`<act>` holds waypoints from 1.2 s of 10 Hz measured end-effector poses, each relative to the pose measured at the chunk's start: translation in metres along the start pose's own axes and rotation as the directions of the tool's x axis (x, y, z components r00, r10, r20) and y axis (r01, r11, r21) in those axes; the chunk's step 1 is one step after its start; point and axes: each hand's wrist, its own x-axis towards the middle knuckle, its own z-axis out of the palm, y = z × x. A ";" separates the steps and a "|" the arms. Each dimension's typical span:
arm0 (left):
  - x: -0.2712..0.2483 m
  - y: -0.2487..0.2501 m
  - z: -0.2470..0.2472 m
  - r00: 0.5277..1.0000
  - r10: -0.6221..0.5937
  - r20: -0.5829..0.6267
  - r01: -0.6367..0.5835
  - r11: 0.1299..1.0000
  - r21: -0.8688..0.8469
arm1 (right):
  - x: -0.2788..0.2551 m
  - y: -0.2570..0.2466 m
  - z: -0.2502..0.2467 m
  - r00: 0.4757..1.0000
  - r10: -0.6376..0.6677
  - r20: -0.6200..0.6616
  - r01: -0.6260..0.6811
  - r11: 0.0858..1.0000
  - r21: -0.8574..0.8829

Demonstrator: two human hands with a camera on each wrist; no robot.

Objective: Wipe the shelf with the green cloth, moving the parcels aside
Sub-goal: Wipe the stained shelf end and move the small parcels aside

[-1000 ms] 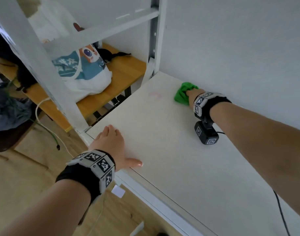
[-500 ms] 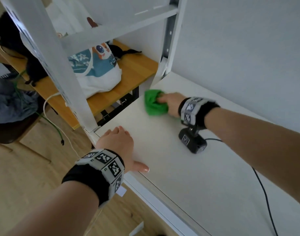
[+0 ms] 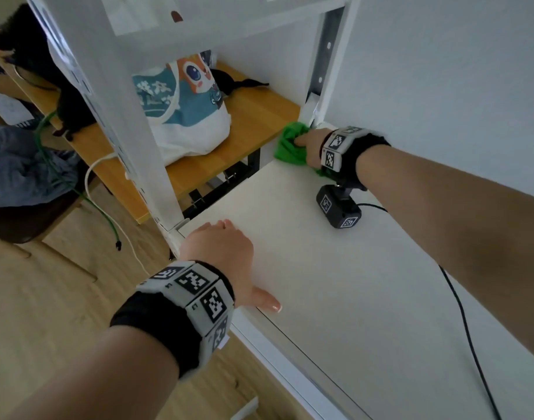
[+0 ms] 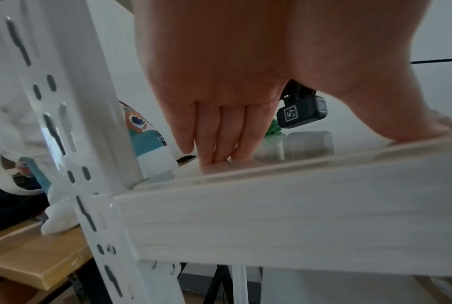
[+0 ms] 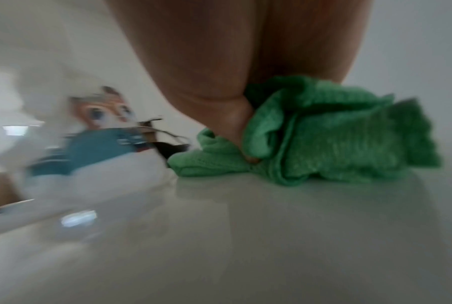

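Note:
The green cloth [image 3: 288, 145] lies bunched at the far left corner of the white shelf [image 3: 320, 283], against the rear upright. My right hand [image 3: 309, 144] grips it there. In the right wrist view the thumb digs into the folds of the green cloth [image 5: 336, 135], and the other fingers are hidden. My left hand [image 3: 220, 247] rests flat on the shelf's front left corner, with the fingers [image 4: 219, 133] straight and the thumb along the front rail [image 4: 297, 205]. No parcel shows on this board.
A white front upright [image 3: 132, 116] stands just left of my left hand. Beyond it a wooden bench [image 3: 253, 116] carries a white and teal cartoon bag [image 3: 183, 116]. The wall [image 3: 441, 86] backs the shelf. A black cable [image 3: 465, 328] trails across the board.
The right hand swept the cloth from the back wall out to the left edge, then back into the far left corner. The left hand stayed put.

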 end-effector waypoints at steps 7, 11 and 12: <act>0.003 -0.007 0.008 1.000 0.001 -0.029 -0.002 0.998 -0.058 | -0.024 -0.017 0.015 0.983 -0.165 -0.081 0.172 0.982 0.084; -0.079 -0.049 0.063 0.995 -0.080 -0.050 0.063 0.956 -0.286 | -0.083 -0.059 0.025 0.983 -0.174 0.055 0.174 0.985 0.018; -0.083 -0.051 0.071 0.993 -0.120 -0.015 0.110 0.947 -0.301 | -0.103 -0.109 0.041 0.945 -0.324 0.044 0.322 0.946 0.043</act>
